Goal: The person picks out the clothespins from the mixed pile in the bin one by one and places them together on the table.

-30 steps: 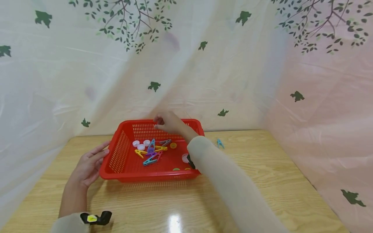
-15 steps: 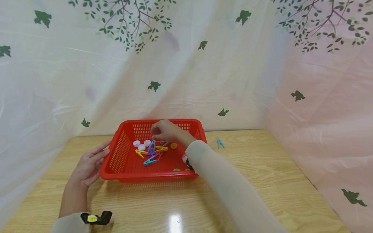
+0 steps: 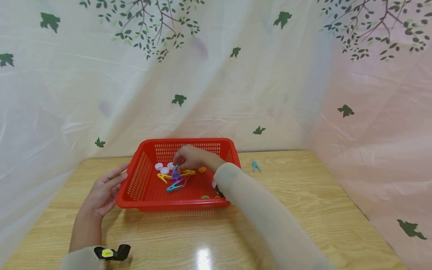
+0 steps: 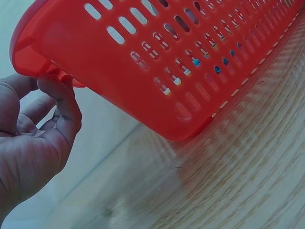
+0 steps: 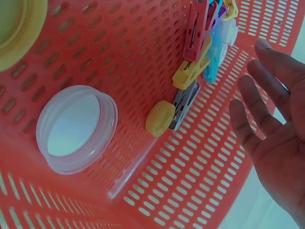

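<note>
My left hand grips the left rim of a red plastic basket; in the left wrist view its thumb and fingers curl at the rim. Inside, my right hand reaches down over a small pile of clothespins, fingertips close to a blue clothespin partly hidden by them. In the right wrist view the fingers are loosely extended with nothing between them. Around the pile lie a yellow clothespin, a light-blue clothespin, a pink clothespin and a grey clothespin. A purple cap sits amid them.
White bottle caps lie left of the pile. A yellow cap and a clear-rimmed lid are elsewhere in the basket. Another blue clothespin lies on the wooden table, right of the basket. A patterned curtain hangs behind.
My right hand has come down from above the basket's back rim to the clothespins, now covering the grey one in the head view. The left hand stays on the rim.
</note>
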`<action>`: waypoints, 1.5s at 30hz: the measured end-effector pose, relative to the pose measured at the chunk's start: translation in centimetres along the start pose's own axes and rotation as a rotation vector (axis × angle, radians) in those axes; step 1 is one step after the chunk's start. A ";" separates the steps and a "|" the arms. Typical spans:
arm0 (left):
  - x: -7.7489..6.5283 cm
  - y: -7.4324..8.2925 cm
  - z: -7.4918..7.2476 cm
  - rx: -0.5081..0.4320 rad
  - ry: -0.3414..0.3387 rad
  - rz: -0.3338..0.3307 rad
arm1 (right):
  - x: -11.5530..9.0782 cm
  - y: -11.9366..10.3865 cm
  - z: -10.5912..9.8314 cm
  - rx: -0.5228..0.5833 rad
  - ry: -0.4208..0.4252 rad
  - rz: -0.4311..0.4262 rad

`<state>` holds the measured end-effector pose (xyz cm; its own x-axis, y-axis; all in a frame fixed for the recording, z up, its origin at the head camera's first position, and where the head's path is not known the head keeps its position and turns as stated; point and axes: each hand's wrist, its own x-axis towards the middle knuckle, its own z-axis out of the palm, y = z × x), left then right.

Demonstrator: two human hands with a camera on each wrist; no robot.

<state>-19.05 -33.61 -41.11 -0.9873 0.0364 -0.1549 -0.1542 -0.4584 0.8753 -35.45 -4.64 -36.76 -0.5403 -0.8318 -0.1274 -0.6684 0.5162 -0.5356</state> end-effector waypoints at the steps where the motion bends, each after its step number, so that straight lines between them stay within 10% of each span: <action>1: 0.0 0.0 0.0 0.002 -0.001 0.002 | 0.1 0.0 0.1 0.003 -0.011 0.004; 26: 0.1 0.0 -0.9 0.011 -0.058 0.057 | 1.1 -0.7 1.4 0.040 -0.227 0.014; 45: 0.1 0.0 -1.0 0.036 -0.077 0.066 | 1.8 -1.4 2.5 -0.149 -0.288 0.009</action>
<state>-19.15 -34.53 -41.61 -0.9951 0.0764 -0.0621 -0.0890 -0.4298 0.8985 -34.18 -7.35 -38.36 -0.3938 -0.8395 -0.3744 -0.7430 0.5305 -0.4080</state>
